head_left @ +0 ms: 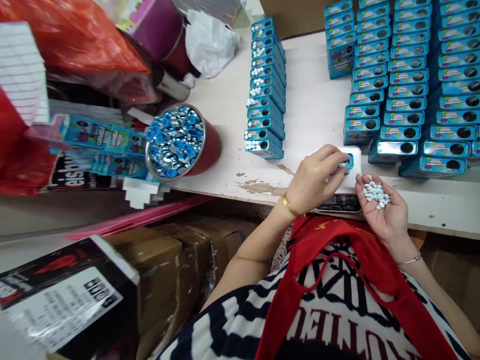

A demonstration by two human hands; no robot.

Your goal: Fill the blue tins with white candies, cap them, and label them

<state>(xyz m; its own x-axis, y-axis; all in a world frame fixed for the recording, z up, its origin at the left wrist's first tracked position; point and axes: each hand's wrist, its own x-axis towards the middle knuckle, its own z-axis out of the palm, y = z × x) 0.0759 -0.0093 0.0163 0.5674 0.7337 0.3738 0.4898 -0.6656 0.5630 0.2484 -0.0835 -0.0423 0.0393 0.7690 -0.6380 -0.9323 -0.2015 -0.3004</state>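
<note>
My left hand (318,175), wearing a gold bangle, is closed in a pinch at the top of a small blue tin (351,162). A few white candies show at its fingertips, by the tin's opening; the hand hides much of the tin. Under the tin lies a white digital scale (350,184) with a black front panel. My right hand (388,212) is palm up beside the scale, cupped around a heap of small pale candies (375,194).
Left of the scale stands a row of blue tins (265,120) with white candies on top. Several columns of tins with dark round openings (405,104) stand at right. A red bucket (212,147) holds blue-and-silver lids (175,140). Cardboard boxes (157,275) sit below the table (225,175).
</note>
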